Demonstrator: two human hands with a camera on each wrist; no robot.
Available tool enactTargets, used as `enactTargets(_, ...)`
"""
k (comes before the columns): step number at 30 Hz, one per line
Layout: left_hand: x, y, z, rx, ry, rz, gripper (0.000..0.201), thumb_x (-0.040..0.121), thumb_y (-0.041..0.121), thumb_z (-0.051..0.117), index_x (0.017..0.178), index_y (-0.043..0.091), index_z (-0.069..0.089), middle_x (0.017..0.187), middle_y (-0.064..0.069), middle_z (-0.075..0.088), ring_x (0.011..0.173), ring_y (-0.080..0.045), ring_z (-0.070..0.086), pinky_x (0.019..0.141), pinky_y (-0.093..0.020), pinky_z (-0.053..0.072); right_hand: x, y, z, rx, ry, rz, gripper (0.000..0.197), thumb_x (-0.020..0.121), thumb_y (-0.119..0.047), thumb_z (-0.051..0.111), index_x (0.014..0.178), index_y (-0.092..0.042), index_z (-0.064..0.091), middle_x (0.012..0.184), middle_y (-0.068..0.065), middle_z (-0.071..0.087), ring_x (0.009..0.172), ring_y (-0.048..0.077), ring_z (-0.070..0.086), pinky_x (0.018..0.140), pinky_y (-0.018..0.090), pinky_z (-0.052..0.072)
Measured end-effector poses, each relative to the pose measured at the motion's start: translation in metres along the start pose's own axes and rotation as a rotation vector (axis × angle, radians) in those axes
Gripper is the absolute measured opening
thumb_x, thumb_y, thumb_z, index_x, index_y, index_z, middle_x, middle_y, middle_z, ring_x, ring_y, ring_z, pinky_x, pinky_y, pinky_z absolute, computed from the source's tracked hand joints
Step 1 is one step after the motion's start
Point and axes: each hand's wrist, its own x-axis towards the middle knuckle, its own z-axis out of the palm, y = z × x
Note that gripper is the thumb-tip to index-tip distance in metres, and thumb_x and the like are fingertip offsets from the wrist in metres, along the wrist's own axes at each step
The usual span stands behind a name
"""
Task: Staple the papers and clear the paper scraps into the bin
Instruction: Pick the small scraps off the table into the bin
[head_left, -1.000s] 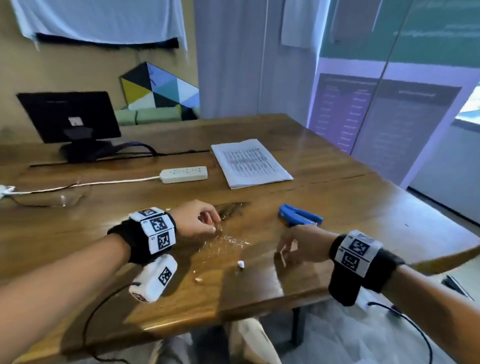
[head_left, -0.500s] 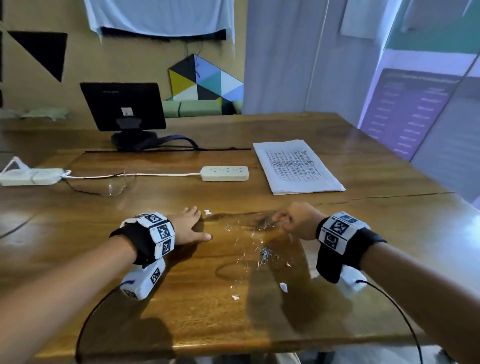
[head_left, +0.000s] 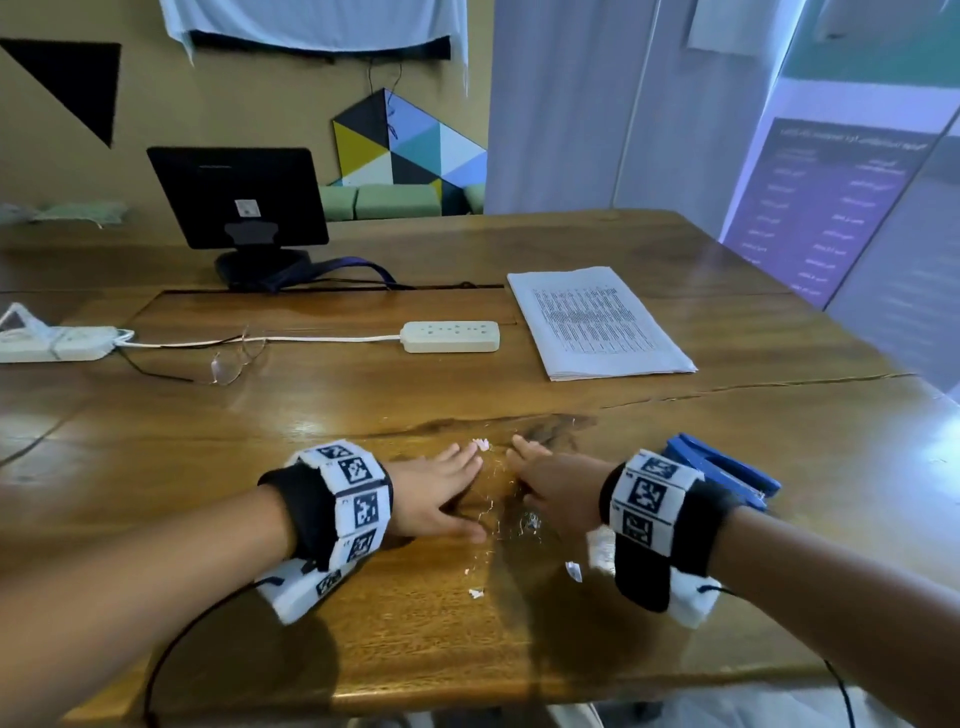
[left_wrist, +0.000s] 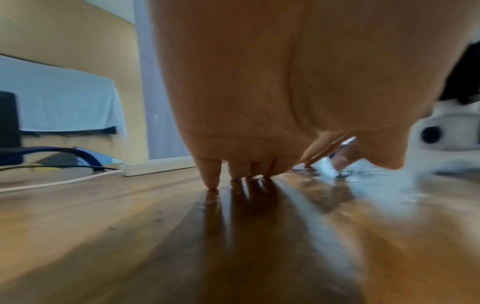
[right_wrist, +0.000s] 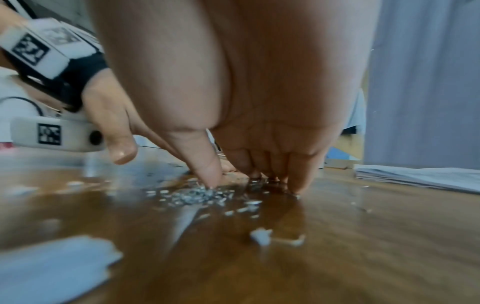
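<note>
Both hands lie flat on the wooden table (head_left: 519, 639), fingers straight, angled toward each other. My left hand (head_left: 447, 488) (left_wrist: 249, 176) presses its fingertips on the wood. My right hand (head_left: 550, 483) (right_wrist: 249, 181) touches a small heap of loose metal staples (right_wrist: 197, 194) (head_left: 527, 522). White paper scraps (head_left: 573, 570) (right_wrist: 261, 238) lie near the front, one (head_left: 480, 444) between the fingertips. A blue stapler (head_left: 727, 470) rests behind my right wrist. The printed paper stack (head_left: 597, 322) (right_wrist: 420, 178) lies farther back right. No bin is visible.
A white power strip (head_left: 451, 336) with its cable, folded glasses (head_left: 234, 364) and a second strip (head_left: 57, 343) sit mid-table. A black monitor (head_left: 236, 197) stands at the back. A crack runs across the tabletop (head_left: 753, 387).
The right hand has uncurled from a fist and now lies flat. Both hands have come closer together around the staples. The stapler is visible again behind the right wrist.
</note>
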Motion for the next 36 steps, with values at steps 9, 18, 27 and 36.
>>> enactTargets(9,-0.023,-0.02,-0.019,-0.085,0.108,-0.048,0.112,0.062,0.08,0.012,0.147,0.013,-0.017,0.157,-0.001,-0.019,0.147,-0.011,-0.008,0.117,-0.026,0.005,-0.004,0.022,-0.024,0.153,0.144,0.037,0.034,0.099,-0.017,0.029,0.125,-0.011,0.049,0.108,0.002,0.057,0.092,0.018,0.056,0.084,0.026,0.045)
enactTargets(18,0.032,-0.086,-0.061,-0.104,0.212,-0.322,0.081,0.094,0.056,0.033,0.151,0.008,0.0,0.16,-0.008,0.002,0.148,-0.021,0.008,0.12,-0.034,0.012,0.042,0.038,-0.045,0.127,0.089,0.169,0.03,0.095,-0.018,0.035,0.112,-0.006,0.057,0.114,0.012,0.063,0.099,0.025,0.057,0.088,0.032,0.045)
enactTargets(27,0.088,-0.09,-0.087,-0.093,0.239,-0.394,0.068,0.095,0.043,0.045,0.148,0.006,0.024,0.153,-0.012,0.031,0.14,-0.028,0.033,0.114,-0.039,0.029,0.048,0.071,-0.03,0.03,0.066,0.226,0.037,0.095,-0.016,0.038,0.13,-0.007,0.044,0.136,0.011,0.047,0.116,0.024,0.052,0.097,0.033,0.043)
enactTargets(36,0.091,-0.065,-0.073,0.019,0.159,-0.31,0.069,0.099,0.049,0.025,0.151,0.007,0.007,0.161,-0.008,0.001,0.146,-0.027,0.017,0.117,-0.035,0.02,0.044,0.071,-0.013,0.084,0.001,0.201,0.066,0.101,-0.035,0.028,0.149,-0.003,-0.004,0.159,0.013,-0.009,0.148,0.025,-0.002,0.121,0.037,0.01)
